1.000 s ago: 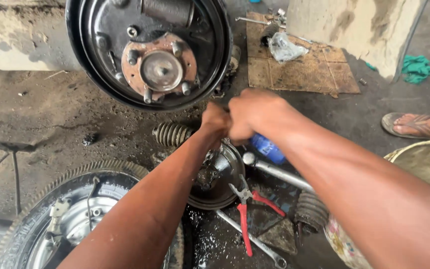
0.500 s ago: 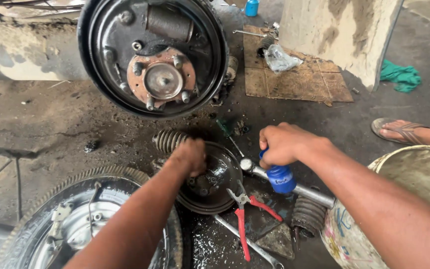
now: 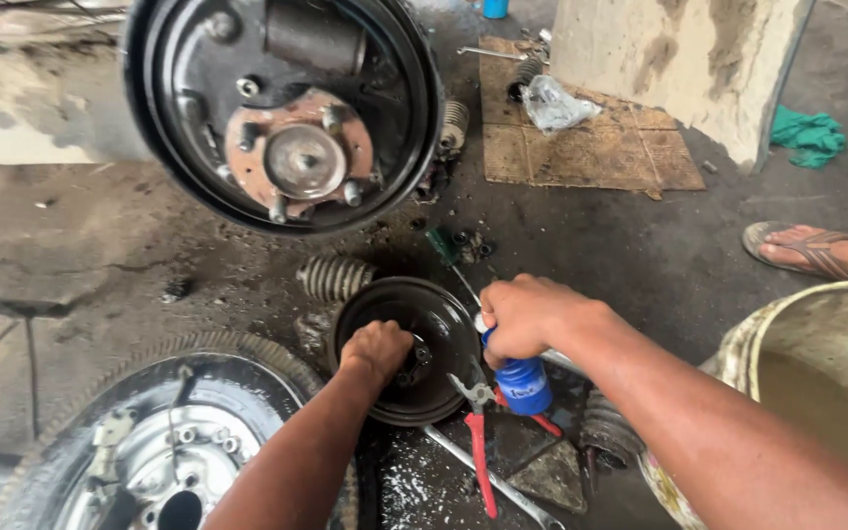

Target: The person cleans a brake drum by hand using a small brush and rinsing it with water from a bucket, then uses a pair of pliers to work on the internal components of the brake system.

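With the brake drum (image 3: 412, 350) lying open-side up on the wet floor below the bare wheel hub (image 3: 298, 162), the left hand (image 3: 377, 350) works clenched inside its still-greasy bowl while the right hand (image 3: 525, 316) grasps a blue bottle (image 3: 522, 383) tilted at the drum's right rim, so cleaning looks underway, not finished.

Oil-stained concrete floor (image 3: 100, 245) under daylight, a worn concrete pillar (image 3: 679, 59), and flattened cardboard (image 3: 581, 147) beside it.

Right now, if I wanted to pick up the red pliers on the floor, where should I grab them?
Probably by the red handles. The pliers lie flat, metal jaws tucked close under the blue bottle in the right hand, while one long handle stretches free toward the bottom of the view. Come from above at that near end, beside the wrench.
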